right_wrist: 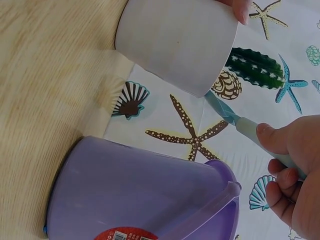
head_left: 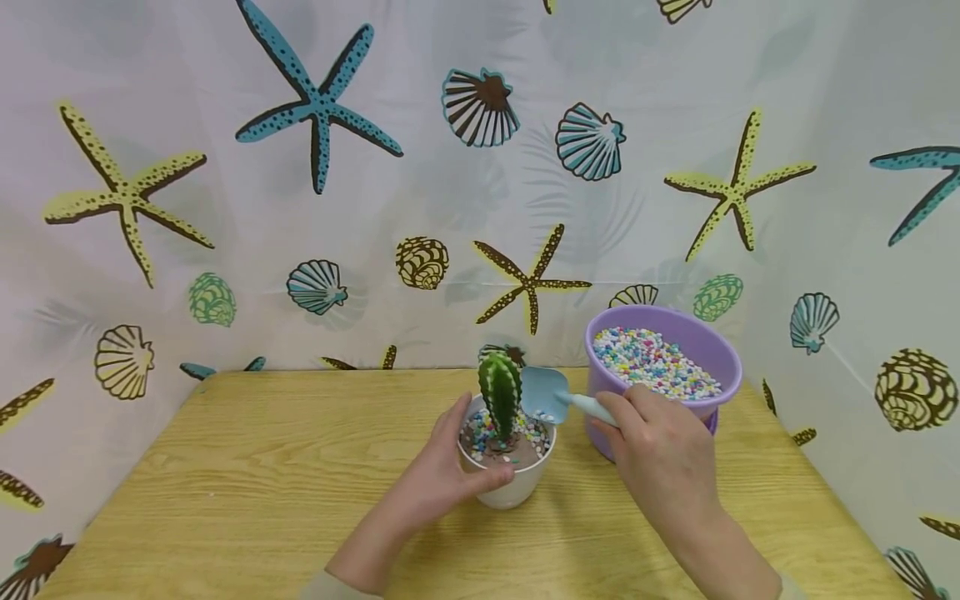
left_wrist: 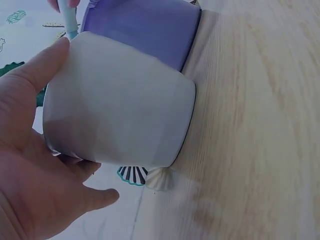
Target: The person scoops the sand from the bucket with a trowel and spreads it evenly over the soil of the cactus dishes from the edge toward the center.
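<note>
A green cactus [head_left: 499, 396] stands in a white pot [head_left: 510, 492] on the table, with brown soil and colourful pebbles around its base. My left hand [head_left: 450, 467] grips the pot at its rim, thumb on the near side and fingers around the left. In my right hand [head_left: 663, 454] is the handle of a small light-blue trowel [head_left: 545, 393]. Its blade tilts over the pot's right rim, beside the cactus, with a few pebbles at its lower edge. In the right wrist view, the trowel's handle [right_wrist: 255, 135] lies between thumb and curled fingers.
Close on the pot's right stands a purple bucket [head_left: 600, 367] holding many multicoloured pebbles [head_left: 652, 362]. Its handle [right_wrist: 205, 215] hangs down the side, near a red label [right_wrist: 125, 234]. Behind the wooden table [head_left: 300, 450] hangs a curtain [head_left: 420, 192] printed with starfish and shells.
</note>
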The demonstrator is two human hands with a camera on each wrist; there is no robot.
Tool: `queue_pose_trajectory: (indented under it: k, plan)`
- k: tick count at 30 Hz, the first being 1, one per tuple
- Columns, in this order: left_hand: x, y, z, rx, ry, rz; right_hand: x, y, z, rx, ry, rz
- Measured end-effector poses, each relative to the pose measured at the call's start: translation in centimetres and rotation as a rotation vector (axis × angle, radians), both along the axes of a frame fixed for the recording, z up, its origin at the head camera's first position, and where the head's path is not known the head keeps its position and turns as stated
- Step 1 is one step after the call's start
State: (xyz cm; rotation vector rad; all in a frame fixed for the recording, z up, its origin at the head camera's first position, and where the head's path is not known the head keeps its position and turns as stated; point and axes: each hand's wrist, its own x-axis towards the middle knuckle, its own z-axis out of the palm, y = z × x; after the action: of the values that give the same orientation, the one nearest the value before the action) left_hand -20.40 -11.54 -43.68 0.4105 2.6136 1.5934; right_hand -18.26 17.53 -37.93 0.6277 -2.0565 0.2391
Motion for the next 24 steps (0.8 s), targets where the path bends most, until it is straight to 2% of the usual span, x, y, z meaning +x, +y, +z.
queue_pose_trajectory:
  k: [5, 9, 13, 20, 24]
  plan:
    - [-0.01, 0.27, 0.07, -0.012, -0.006, 0.015, 0.09, 0.1, -0.03, 0.011, -0.028, -0.004]
    - [0.09, -0.03, 0.46, -0.023, -0.022, -0.017, 0.17, 0.18, -0.06, 0.018, -0.059, -0.006]
    - [0.17, -0.15, 0.69, -0.024, -0.018, -0.037, 0.16, 0.26, -0.22, 0.02, -0.034, 0.001]
    - [-0.01, 0.42, 0.46, -0.036, -0.016, 0.018, 0.13, 0.24, -0.41, 0.024, -0.005, 0.015]
    - [-0.13, 0.43, 0.42, -0.042, -0.027, 0.018, 0.16, 0.23, -0.44, 0.021, 0.008, 0.021]
